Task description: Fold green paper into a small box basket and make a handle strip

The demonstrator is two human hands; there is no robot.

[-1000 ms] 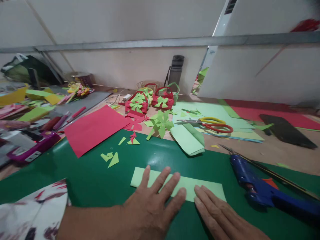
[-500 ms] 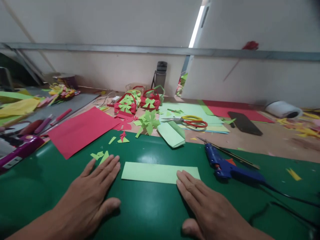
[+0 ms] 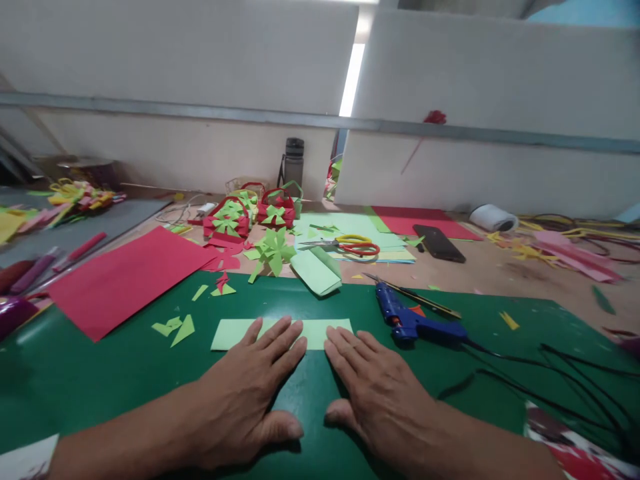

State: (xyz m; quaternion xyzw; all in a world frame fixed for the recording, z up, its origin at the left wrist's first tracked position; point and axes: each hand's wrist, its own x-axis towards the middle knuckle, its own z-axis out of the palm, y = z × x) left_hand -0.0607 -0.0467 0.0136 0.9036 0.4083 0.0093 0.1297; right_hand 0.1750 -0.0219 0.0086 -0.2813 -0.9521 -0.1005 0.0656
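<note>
A folded light green paper strip (image 3: 227, 333) lies on the green cutting mat (image 3: 125, 373). My left hand (image 3: 250, 393) lies flat and open, fingertips resting on the strip's middle. My right hand (image 3: 373, 390) is flat and open beside it, fingertips at the strip's right end. A blue glue gun (image 3: 415, 320) lies just right of my right hand, its black cord trailing across the mat.
A red paper sheet (image 3: 120, 280) lies at the left. Behind the mat are a green paper flower (image 3: 273, 250), red paper baskets (image 3: 227, 220), scissors (image 3: 355, 245), a folded green sheet (image 3: 315, 270), a phone (image 3: 440, 243), a bottle (image 3: 294, 160) and a tape roll (image 3: 493, 217).
My left hand moved right from the bare mat back onto the strip, and my right hand came in beside it. The view has swung to the right.
</note>
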